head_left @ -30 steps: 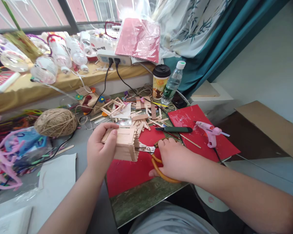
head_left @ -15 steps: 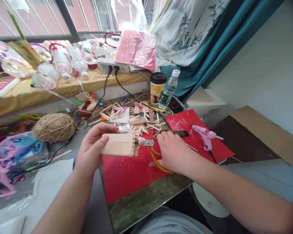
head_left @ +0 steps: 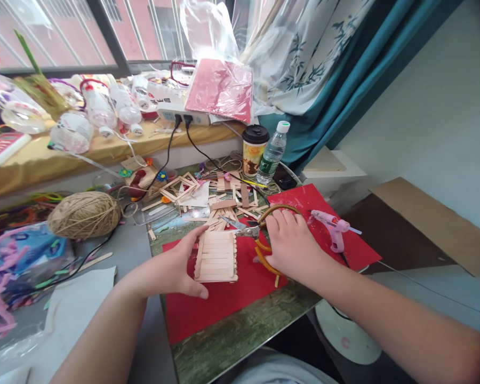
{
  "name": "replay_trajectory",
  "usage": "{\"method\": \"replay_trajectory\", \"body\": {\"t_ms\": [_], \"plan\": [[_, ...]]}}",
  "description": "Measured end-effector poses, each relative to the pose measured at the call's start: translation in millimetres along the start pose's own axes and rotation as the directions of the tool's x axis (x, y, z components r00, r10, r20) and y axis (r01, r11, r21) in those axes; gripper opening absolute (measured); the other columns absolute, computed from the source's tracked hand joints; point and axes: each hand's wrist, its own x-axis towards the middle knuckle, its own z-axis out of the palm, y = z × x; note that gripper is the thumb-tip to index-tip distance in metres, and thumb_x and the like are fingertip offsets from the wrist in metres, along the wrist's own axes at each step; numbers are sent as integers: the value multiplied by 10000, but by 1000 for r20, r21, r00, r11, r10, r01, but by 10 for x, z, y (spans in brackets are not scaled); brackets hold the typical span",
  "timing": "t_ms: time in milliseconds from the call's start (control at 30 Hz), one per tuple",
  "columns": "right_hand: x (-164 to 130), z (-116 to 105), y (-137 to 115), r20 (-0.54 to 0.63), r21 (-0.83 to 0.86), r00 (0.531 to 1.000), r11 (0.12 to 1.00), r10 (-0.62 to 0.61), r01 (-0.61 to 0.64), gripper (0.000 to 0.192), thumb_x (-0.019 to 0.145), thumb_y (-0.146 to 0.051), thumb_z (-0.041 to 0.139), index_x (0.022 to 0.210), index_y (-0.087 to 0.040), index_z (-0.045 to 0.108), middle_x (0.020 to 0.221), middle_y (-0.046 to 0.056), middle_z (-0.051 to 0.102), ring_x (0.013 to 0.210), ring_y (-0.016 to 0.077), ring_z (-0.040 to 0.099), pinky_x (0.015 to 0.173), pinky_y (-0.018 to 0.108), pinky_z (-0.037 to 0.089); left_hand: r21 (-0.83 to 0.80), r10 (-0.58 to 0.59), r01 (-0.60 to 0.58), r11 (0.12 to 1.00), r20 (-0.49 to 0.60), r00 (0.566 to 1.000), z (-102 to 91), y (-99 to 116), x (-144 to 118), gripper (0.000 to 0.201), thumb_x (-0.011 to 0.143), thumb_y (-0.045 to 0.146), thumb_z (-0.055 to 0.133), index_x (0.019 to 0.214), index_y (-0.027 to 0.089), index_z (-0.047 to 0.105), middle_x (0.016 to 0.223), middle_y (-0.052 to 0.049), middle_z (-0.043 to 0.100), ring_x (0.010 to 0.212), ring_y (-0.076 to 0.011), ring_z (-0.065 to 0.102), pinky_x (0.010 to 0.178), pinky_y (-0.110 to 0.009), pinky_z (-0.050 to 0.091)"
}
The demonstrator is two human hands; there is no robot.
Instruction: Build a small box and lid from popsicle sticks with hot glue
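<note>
My left hand [head_left: 176, 269] holds a panel of glued popsicle sticks [head_left: 217, 257] by its left edge and lays it flat on the red paper sheet [head_left: 224, 296]. My right hand [head_left: 290, 242] rests on orange-handled scissors [head_left: 264, 250], fingers through the handles, blades pointing left toward the loose popsicle sticks [head_left: 224, 205]. The scissor tips lie just above the panel's top edge.
A pink glue gun [head_left: 332, 226] lies on a second red sheet at right. A coffee cup [head_left: 254, 149] and water bottle [head_left: 272, 152] stand behind. A twine ball [head_left: 84, 214] sits left, pipe cleaners and bottles beyond. A power strip [head_left: 180, 113] with cables is on the sill.
My left hand lowered the stick panel from mid-air and laid it flat on the red sheet. My right hand with the scissors shifted slightly up and back.
</note>
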Motion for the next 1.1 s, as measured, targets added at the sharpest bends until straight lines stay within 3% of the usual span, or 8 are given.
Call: {"method": "replay_trajectory", "body": {"t_ms": [67,133,267,467,700,833,1000,1100], "plan": [[-9,30,13,-6,12,1000,1000,9,-9,605,691,-477,814,1099,-89,592,1108,201,596,1027,359,483,905,465,371,82,-61,64,995,-38,997,26,50,-16,1419,594,482,934,1659,356,4,1494,-150,572,1188,-379,693,985,-489,578],[-12,57,27,-12,21,1000,1000,16,-16,610,682,-479,823,1091,-90,590,1117,206,597,1033,362,483,909,467,369,136,-75,87,987,-94,993,49,88,-13,1381,596,478,925,1656,358,49,1541,-141,527,1218,-378,677,991,-470,574],[-13,113,64,-54,24,999,1000,2,0,601,728,-423,814,1156,-74,578,1191,233,602,1094,379,479,976,496,349,169,8,15,986,-135,991,77,106,21,1265,603,477,912,1637,328,199,1563,-133,508,1276,-379,644,1000,-444,568],[-5,199,168,-125,43,991,997,-53,59,575,828,-332,752,1282,-51,538,1384,290,559,1310,420,405,1116,536,266,126,134,-125,984,-70,988,36,83,14,1233,623,470,906,1637,331,217,1483,-121,597,1264,-367,658,993,-457,572],[-5,197,411,-164,13,986,999,-29,31,566,841,-406,738,1241,-59,538,1524,322,456,1321,423,411,1122,537,285,166,89,-64,984,-142,986,-90,-2,-46,1186,628,446,900,1605,294,244,1465,-146,583,1195,-348,687,922,-407,587],[-75,179,453,-204,14,979,1000,5,-2,521,873,-406,709,1226,-66,530,1454,323,516,1317,424,407,1106,542,306,158,140,-109,981,-201,969,-73,52,-60,1153,656,367,872,1603,321,216,1514,-128,518,1197,-318,679,919,-369,587],[-135,214,468,-220,58,974,997,61,-50,529,838,-425,754,1178,-80,541,1274,298,595,1256,435,446,1081,564,340,223,257,-189,956,-329,909,32,117,-5,1089,681,298,841,1578,302,224,1648,-149,315,1475,-358,434,1207,-466,399],[-139,214,591,-195,160,970,981,143,-113,539,833,-502,743,1141,-100,559,1186,273,611,1197,441,497,1021,570,403,250,325,-244,937,-367,872,42,134,21,1038,726,287,815,1577,304,221,1646,-146,320,1507,-345,388,1251,-481,341]]}}
